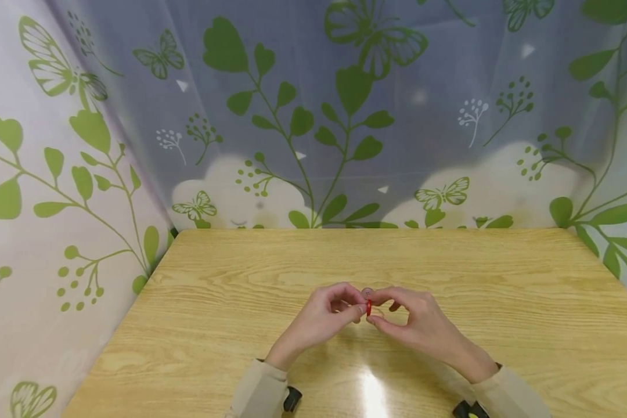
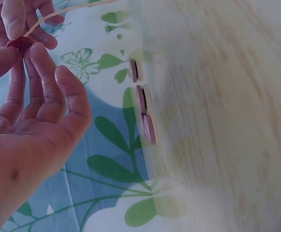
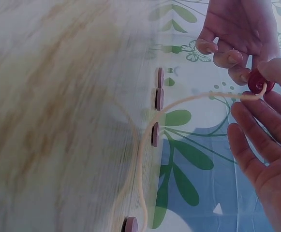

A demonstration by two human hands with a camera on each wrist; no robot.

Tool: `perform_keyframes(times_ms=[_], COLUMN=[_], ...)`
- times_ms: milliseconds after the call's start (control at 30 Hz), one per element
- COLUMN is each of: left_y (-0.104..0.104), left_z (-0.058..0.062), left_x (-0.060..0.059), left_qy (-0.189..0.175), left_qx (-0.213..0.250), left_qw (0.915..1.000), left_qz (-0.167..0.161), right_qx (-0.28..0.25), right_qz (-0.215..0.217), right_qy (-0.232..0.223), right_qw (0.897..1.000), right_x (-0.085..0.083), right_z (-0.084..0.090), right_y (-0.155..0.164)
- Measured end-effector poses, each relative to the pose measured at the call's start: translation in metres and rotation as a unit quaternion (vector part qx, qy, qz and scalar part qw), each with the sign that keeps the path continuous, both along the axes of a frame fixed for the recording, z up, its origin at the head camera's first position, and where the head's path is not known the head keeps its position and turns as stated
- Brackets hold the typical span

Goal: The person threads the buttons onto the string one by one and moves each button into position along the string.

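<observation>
Head view: both hands meet over the near middle of the wooden table [image 1: 449,261]; the left hand [image 1: 321,322] and the right hand [image 1: 423,325] each pinch a small red button [image 1: 368,307] held on edge between the fingertips, just above the table. Beige sleeves [image 1: 258,389] cover both wrists, and a leaf-and-butterfly curtain [image 1: 313,116] hangs behind the table. Left wrist view: the left hand's fingertips [image 2: 34,50] close narrowly on the red button [image 2: 19,43], with the remaining fingers loosely curled; a pale cord [image 2: 67,9] leads away from the button past the right hand's fingers [image 2: 14,19]. Three pink buttons [image 2: 141,99] lie on the table beyond the button. Right wrist view: the right thumb and forefinger pinch the red button [image 3: 258,82], and the cord [image 3: 188,99] runs from it down to the table, looping among four pink buttons [image 3: 158,87]. Assessment: the step in hand appears to be threading. It is best done by keeping the button steady in one pinch, its holes unobstructed by fingertips, and drawing the cord straight through without snagging the slack loop.
</observation>
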State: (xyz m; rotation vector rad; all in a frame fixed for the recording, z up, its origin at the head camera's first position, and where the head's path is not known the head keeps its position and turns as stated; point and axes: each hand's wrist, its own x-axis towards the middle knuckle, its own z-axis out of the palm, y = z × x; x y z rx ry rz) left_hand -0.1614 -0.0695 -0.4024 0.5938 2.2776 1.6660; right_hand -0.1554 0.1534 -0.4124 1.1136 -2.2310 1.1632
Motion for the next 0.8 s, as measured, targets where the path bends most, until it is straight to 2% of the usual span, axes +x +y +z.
perform_keyframes(times_ms=[433, 800], left_y=[-0.0024, -0.0064], left_z=[-0.0013, -0.0021], left_x=[0.0006, 0.0015], left_qy=[0.002, 0.004], left_qx=[0.011, -0.003], left_qw=[0.9999, 1.0], left_qz=[-0.003, 0.006], right_qx=[-0.01, 0.003], right_qz=[0.011, 0.003], right_qy=[0.015, 0.026], right_qw=[1.0, 1.0], right_x=[0.0001, 0.0], right_z=[-0.0021, -0.0019], right_y=[-0.001, 0.0019])
